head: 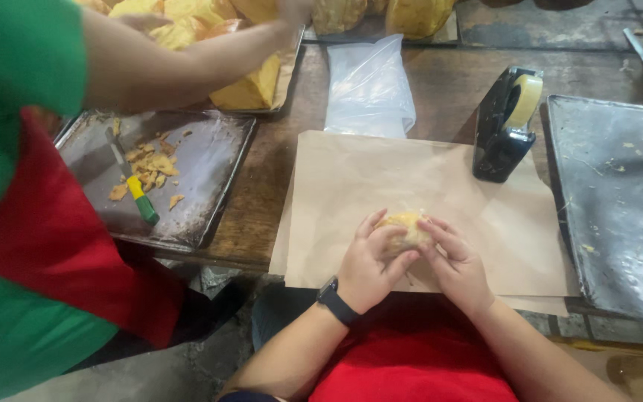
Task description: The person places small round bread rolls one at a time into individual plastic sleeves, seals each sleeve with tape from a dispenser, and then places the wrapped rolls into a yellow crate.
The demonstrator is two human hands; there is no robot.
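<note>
A round golden pastry (408,227), seemingly in thin clear wrap, rests on a sheet of brown paper (381,179) at the table's near edge. My left hand (370,262), with a dark watch on its wrist, cups the pastry from the left. My right hand (454,262) closes on it from the right. Both hands touch it, fingers curled over its top.
A black tape dispenser (506,123) stands at the paper's far right corner. Clear plastic bags (368,89) lie behind. Dark baking trays sit left (210,201), with crumbs and a green-handled scraper (137,190), and right (619,216). A co-worker's arm (187,59) reaches to stacked pastries (251,89).
</note>
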